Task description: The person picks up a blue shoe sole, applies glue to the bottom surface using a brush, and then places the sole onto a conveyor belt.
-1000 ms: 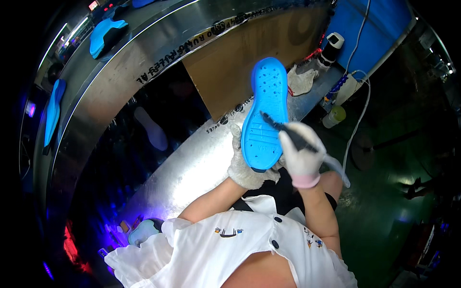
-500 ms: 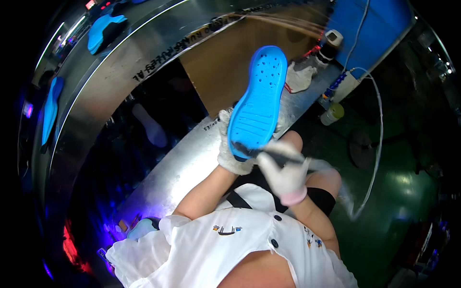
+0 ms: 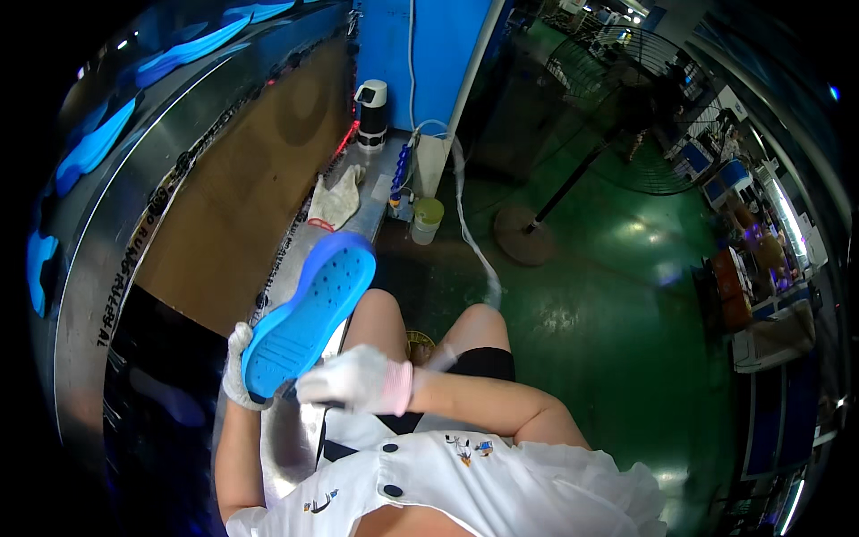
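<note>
Got a yellow-topped tub (image 3: 426,224) just off the worktop's (image 3: 284,438) right edge — can't see inside. Gripping a blue sole (image 3: 309,313), tilted above the worktop, in the left hand (image 3: 235,374). Clutching a dark tool (image 3: 287,389) at its lower end — blurry right hand (image 3: 349,380) turned sideways.

From my end the right hand (image 3: 349,379) is smeared by blur, and I can make out little of the dark tool (image 3: 287,390) in its grip; part of the left hand (image 3: 236,374) is hidden from me behind the blue sole (image 3: 304,319); the pale hose (image 3: 463,201) blurs near the knee (image 3: 484,328); my view crops the blue panel (image 3: 383,45) at the top edge and the white shirt (image 3: 416,479) at the bottom; the goods (image 3: 761,255) at far right are too small to name.
</note>
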The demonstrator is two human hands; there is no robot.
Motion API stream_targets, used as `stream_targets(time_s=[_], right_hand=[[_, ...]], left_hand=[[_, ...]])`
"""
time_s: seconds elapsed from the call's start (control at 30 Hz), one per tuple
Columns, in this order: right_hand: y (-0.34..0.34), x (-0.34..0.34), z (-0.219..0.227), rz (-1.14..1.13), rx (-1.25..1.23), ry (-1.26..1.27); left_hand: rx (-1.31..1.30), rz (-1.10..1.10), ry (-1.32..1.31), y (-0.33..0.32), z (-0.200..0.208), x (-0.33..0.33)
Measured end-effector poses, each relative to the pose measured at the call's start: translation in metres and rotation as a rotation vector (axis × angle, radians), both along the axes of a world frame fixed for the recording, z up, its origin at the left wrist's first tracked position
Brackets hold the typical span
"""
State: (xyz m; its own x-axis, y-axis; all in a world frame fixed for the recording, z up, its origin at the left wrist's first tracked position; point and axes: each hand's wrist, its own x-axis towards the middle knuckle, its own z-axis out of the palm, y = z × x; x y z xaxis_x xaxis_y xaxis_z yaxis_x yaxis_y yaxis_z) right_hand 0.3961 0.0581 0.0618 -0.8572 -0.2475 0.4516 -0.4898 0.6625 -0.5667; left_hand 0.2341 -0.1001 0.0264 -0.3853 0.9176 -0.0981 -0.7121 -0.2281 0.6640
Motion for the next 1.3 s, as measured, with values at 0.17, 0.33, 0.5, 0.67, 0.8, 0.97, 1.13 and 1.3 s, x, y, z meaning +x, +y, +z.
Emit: stream_targets(time_s=[0.17,0.33,0.5,0.67,0.8,0.97,1.13,1.3], right_hand=[[0.004,-0.009,0.007,-0.119,-0.389,-0.040],[-0.006,-0.001,0.010,-0.053,-0.059,0.147],[0.014,-0.002,0.006,-0.081,-0.082,0.096],[0.003,0.001,0.018,-0.139,-0.173,0.075],[0.007,0.004,0.008,-0.107,0.015,0.077],[0.007,-0.004,0.023,-0.121,-0.515,0.077],[-0.002,0.010,0.022,-0.131,0.032,0.125],[0.011,0.001,0.014,-0.164,-0.162,0.099]], left_hand=[[-0.015,-0.159,-0.005,-0.015,-0.007,-0.022],[-0.253,-0.030,0.074,-0.030,-0.019,-0.035],[-0.232,-0.016,0.009,-0.018,0.011,-0.030],[-0.268,-0.029,-0.010,-0.018,0.016,-0.030],[-0.287,-0.111,0.027,-0.021,0.018,-0.041],[-0.400,0.001,0.035,-0.021,0.016,-0.037],[-0.441,-0.020,0.188,-0.026,0.047,-0.030],[-0.406,-0.030,0.169,-0.024,0.052,-0.026]])
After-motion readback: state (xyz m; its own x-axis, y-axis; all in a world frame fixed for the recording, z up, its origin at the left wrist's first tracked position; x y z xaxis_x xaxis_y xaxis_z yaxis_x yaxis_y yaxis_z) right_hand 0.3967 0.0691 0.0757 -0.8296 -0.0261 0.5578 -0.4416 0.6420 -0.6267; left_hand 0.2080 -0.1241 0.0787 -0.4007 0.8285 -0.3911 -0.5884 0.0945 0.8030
